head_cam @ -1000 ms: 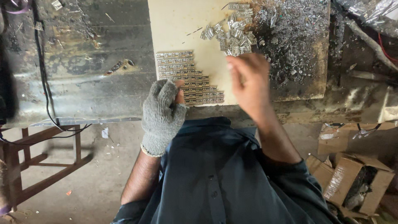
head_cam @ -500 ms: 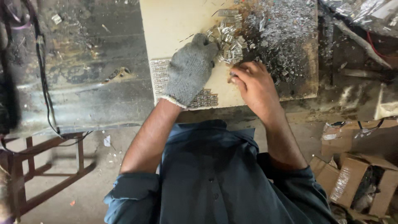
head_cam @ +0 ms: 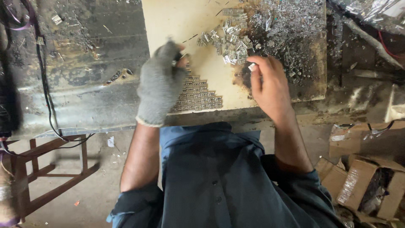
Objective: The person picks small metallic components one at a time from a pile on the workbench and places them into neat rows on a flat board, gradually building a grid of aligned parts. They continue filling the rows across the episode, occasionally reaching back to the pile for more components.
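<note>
Fingertips (head_cam: pixel 253 64) of bare right hand (head_cam: pixel 270 86) pinched on small metal clip (head_cam: pixel 252 66), at 5 o'clock from loose clip pile (head_cam: pixel 230 42). Gloved left hand (head_cam: pixel 159 82) blurred, fingers curled, grip impossible to tell, over stacked clip rows (head_cam: pixel 198 96) on pale board (head_cam: pixel 177 21). Metal shavings (head_cam: pixel 291 25) at 1 o'clock. Cardboard boxes (head_cam: pixel 371 185) at 4 o'clock.

Our gloved left hand (head_cam: pixel 159 82) is motion-blurred, so we can't tell what its fingertips pinch, and it covers the 9 o'clock end of the stacked metal clips (head_cam: pixel 198 96). The piece in our right hand (head_cam: pixel 270 86) is too small to identify. The board (head_cam: pixel 177 25) runs off at 12 o'clock.
</note>
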`<state>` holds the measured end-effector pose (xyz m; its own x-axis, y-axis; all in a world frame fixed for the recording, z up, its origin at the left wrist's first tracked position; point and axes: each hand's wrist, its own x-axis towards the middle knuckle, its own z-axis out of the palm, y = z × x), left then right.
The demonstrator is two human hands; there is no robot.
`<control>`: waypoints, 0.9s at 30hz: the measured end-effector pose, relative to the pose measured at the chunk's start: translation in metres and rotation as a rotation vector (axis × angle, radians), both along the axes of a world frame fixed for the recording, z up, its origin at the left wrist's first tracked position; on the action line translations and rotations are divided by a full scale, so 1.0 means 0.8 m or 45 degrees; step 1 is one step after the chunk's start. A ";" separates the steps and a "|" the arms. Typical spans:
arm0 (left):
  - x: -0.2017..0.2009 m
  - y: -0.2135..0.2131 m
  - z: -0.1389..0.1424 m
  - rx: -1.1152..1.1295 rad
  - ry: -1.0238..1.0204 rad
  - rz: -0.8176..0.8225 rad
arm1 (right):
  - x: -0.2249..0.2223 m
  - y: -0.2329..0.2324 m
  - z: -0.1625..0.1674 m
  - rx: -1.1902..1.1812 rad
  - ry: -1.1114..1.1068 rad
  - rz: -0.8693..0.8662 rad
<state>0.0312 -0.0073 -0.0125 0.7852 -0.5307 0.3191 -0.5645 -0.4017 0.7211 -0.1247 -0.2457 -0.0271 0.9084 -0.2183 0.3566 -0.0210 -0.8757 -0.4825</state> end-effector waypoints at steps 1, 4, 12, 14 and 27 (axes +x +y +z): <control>-0.002 0.010 0.000 0.022 0.006 0.019 | -0.004 0.001 0.002 0.025 0.000 -0.022; -0.010 0.017 -0.006 0.080 0.059 0.042 | -0.005 0.005 0.003 0.328 0.136 -0.086; -0.020 -0.022 -0.020 0.374 -0.066 0.007 | 0.023 0.019 -0.010 0.495 0.032 0.128; -0.022 -0.018 -0.014 0.362 -0.032 -0.023 | 0.029 0.023 -0.011 0.588 0.062 0.116; -0.037 0.077 0.002 0.044 0.024 0.369 | 0.093 0.054 -0.026 0.111 -0.022 0.328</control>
